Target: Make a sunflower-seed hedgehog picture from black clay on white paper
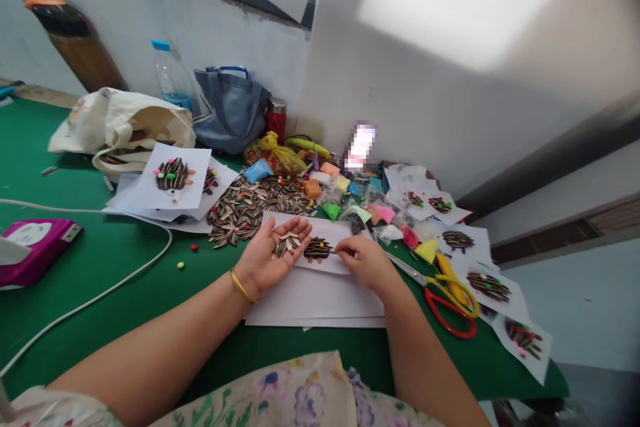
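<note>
Behind the white card [333,230], a white wall [235,60] rises past the green table [125,293], and from my remote seat I see a heap of sunflower seeds [245,213] off the card's left edge and red-and-yellow scissors [443,317] to its right. On the card lies a seed-covered hedgehog figure [319,248], its long axis running left to right, with the right hand [367,263] nearer, just beside its right end. That hand's forefinger [343,250] and thumb pinch what seems one thin seed, too small to be sure, while the left hand [265,257] lies open, palm up, cradling loose seeds [285,245].
</note>
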Demonstrator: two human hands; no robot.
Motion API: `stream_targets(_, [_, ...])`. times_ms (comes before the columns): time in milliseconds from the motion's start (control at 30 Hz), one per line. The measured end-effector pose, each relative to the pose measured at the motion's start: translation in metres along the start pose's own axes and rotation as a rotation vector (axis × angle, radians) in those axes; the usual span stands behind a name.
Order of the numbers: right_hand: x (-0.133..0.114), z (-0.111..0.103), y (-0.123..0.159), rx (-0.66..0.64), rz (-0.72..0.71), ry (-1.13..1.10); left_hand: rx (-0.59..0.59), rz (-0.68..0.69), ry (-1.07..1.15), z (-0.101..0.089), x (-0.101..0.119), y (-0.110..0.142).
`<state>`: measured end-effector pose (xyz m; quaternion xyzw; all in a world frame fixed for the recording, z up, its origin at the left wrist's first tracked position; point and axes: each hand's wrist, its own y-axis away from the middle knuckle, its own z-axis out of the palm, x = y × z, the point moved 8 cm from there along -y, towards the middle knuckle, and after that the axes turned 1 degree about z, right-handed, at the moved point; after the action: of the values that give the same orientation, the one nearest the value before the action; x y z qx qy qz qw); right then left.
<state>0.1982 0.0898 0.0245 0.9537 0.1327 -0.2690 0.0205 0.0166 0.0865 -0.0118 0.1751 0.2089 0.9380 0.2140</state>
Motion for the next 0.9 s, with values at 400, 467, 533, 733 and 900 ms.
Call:
stream_targets(400, [-0.003, 0.006, -0.002, 0.009, -0.057, 0.068, 0.014, -0.009, -0.002, 0.003, -0.003, 0.004])
stream_targets(467, [-0.001, 0.001, -0.001, 0.035, -0.039, 0.039, 0.014, -0.015, -0.003, 0.004, -0.004, 0.004])
stream_targets(533, [-0.004, -0.006, 0.001, 0.096, -0.046, -0.032, 0.003, -0.032, -0.008, 0.003, -0.006, 0.004])
stream_targets(733, [-0.046, -0.010, 0.008, 0.275, -0.252, -0.255, -0.105, -0.129, -0.051, 0.007, -0.021, 0.008])
stream_targets(900, [-0.074, 0.001, 0.009, 0.284, -0.339, -0.207, -0.178, -0.168, -0.104, 0.010, -0.031, 0.009])
